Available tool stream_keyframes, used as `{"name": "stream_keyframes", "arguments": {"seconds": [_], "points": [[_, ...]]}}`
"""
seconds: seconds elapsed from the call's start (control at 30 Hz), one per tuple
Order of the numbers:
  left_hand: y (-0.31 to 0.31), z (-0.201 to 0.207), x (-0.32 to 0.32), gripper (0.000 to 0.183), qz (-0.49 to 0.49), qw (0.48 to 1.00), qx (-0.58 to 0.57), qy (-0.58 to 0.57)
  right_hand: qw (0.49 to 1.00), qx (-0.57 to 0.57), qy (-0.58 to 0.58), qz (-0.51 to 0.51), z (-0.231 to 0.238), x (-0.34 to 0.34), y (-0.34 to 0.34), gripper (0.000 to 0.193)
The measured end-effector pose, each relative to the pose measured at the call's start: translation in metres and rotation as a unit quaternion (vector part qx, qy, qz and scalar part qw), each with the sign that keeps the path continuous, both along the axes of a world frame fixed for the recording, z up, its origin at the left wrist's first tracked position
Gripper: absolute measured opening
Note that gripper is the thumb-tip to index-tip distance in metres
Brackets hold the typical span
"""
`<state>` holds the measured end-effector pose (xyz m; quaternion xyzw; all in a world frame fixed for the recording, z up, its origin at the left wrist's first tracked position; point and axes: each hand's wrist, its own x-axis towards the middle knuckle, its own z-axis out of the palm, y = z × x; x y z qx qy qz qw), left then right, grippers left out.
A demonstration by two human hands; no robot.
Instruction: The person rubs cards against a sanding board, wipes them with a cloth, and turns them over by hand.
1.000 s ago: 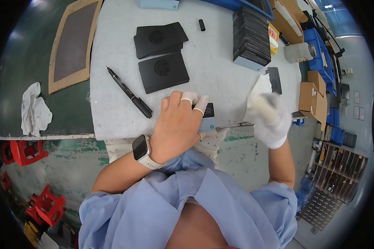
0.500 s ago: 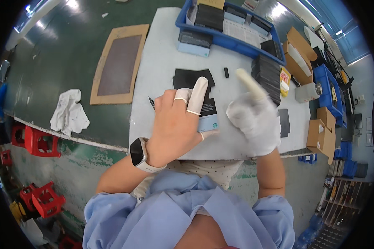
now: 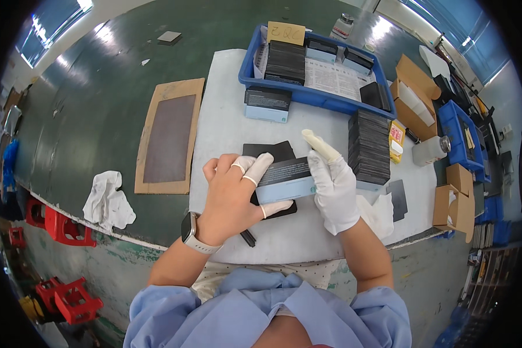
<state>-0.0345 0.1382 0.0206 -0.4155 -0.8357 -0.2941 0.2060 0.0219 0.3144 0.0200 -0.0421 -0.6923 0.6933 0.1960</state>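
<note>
A black and light-blue printed card (image 3: 287,181) is held between my two hands; whether it is one card or several together I cannot tell. My left hand (image 3: 235,188), with white finger cots on its thumb and two fingers, grips its left end. Fingers of my right hand (image 3: 333,191), in a white glove with a cot on the index finger, are on its right end, the index pointing up. Beneath lie loose black cards (image 3: 267,151), partly covered. A black pen-like stick (image 3: 247,238) pokes out below my left wrist.
A blue tray (image 3: 325,95) with card stacks stands at the back. Before it are a small card stack (image 3: 267,105) and a long black card row (image 3: 368,145). Around the mat are a cardboard-framed panel (image 3: 169,139), a white cloth (image 3: 109,200), a bottle (image 3: 430,151) and open cartons (image 3: 453,200).
My right hand has come in from the right and taken the card's right end. The card is now lifted and tilted between both hands. The view has tipped upward.
</note>
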Motion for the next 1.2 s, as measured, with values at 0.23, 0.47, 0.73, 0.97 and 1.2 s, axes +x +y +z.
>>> {"name": "stream_keyframes", "arguments": {"seconds": [0.23,0.47,0.73,0.97,1.2], "points": [[-0.004,-0.009,-0.004,0.072,-0.028,0.996,0.006,-0.086,0.995,-0.093,-0.032,-0.019,0.001,0.003,0.021,0.032],[-0.003,-0.008,-0.004,0.072,-0.050,0.995,-0.015,-0.085,0.985,-0.156,-0.072,0.001,-0.005,-0.007,0.008,0.028],[-0.002,-0.013,-0.001,0.071,-0.035,0.996,-0.003,-0.084,0.994,-0.082,-0.037,-0.057,-0.012,-0.003,0.014,0.029],[-0.009,-0.012,-0.004,0.071,0.010,0.998,0.007,-0.064,0.981,-0.031,-0.160,0.107,0.006,0.006,0.009,0.057],[-0.009,-0.009,-0.007,0.074,0.021,0.996,0.028,-0.080,0.981,-0.169,-0.092,-0.004,0.001,0.002,0.003,0.059]]}}
